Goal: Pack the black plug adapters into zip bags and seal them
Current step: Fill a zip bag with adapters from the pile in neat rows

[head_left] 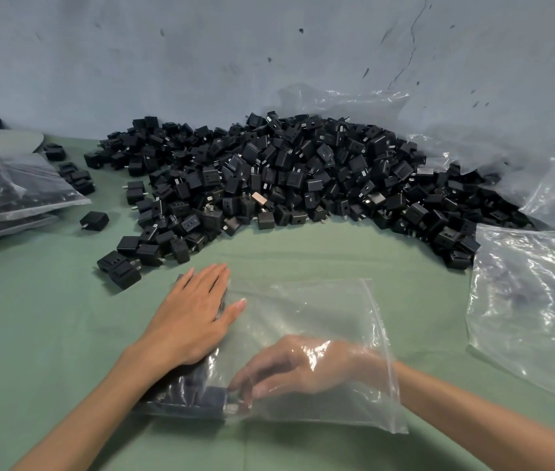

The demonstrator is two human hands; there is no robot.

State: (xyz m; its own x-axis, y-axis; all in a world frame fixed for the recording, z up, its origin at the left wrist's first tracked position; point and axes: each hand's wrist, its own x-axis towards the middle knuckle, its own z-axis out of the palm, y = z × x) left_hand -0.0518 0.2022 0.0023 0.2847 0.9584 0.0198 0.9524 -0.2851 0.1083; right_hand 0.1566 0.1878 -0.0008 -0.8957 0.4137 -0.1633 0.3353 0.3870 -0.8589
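A green table [303,253] fills the view, backed by a grey-blue wall [201,45]. Across its far half lies a big pile of black adapters [286,178], spreading from left of centre to the right, where it runs under a crumpled clear sheet [493,137]. A stack of filled bags [7,192] sits at the left edge, with a few loose adapters beside it. An empty clear bag [531,307] lies at the right edge, near the end of the pile.

In front, close to the person, a zip bag [320,311] lies flat on the table, its opening to the right. The left hand [191,321] rests palm down on the bag's left end, fingers straight and spread, gripping nothing, covering adapters packed inside there. The right hand [289,368] is reached inside the bag through the opening, seen through the plastic. Its fingers [242,385] are curled narrow and touch an adapter in the bag [215,399] at the near left corner; whether they grip it is unclear.
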